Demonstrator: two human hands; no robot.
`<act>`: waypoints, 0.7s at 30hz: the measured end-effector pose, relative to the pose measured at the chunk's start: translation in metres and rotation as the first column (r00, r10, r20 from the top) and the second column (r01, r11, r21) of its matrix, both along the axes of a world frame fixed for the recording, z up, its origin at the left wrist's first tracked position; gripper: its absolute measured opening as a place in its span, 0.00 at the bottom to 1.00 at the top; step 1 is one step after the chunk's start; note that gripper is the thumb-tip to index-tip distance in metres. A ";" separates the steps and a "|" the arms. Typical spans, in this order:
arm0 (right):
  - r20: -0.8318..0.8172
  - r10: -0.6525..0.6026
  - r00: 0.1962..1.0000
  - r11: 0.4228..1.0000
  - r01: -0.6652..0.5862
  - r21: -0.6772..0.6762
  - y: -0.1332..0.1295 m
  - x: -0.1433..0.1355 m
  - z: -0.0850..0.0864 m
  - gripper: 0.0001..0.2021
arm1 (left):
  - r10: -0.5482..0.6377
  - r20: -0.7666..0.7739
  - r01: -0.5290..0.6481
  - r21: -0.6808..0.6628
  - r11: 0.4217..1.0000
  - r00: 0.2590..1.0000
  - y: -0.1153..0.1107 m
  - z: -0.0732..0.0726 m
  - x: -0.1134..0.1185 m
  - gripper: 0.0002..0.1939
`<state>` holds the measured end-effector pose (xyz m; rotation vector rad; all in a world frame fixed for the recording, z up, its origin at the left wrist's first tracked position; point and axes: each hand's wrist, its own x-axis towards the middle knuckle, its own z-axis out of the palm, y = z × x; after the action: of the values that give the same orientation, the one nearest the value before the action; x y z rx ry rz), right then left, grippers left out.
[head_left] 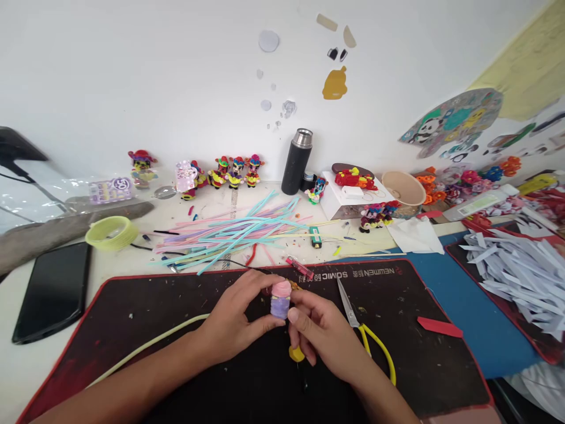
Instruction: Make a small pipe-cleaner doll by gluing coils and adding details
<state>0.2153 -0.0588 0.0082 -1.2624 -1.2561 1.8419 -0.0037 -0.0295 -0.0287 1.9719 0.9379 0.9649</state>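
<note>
A small fuzzy roll (pixel 280 299), pink on top and purple below with a pale yellow band between, is held upright over the black desk mat (pixel 176 388). My left hand (pixel 238 315) grips it from the left, fingers at the top and thumb at the bottom. My right hand (pixel 320 330) closes on its right side with thumb and fingers. Just under my right fingers is a yellow round piece (pixel 296 353). A pale yellow pipe cleaner (pixel 150 341) runs from behind my left hand toward the lower left. Yellow-handled scissors (pixel 364 330) lie right of my right hand.
Behind the mat lies a pile of pipe cleaners (pixel 229 229). A black thermos (pixel 297 162) and small dolls (pixel 237 172) stand along the wall. The phone (pixel 53 291) and yellow coil (pixel 111 233) are left; paper strips (pixel 521 277) and a red strip (pixel 440 327) are right.
</note>
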 end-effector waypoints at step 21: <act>-0.281 -0.115 0.953 0.989 0.083 -0.123 -0.003 -0.010 -0.017 0.22 | -0.003 0.060 0.004 -0.027 1.000 0.998 -0.010 0.013 0.006 0.26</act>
<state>0.2050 -0.0622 -0.0087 -1.0453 -0.9301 1.9593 0.0022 -0.0390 -0.0157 1.9108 0.9091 0.9991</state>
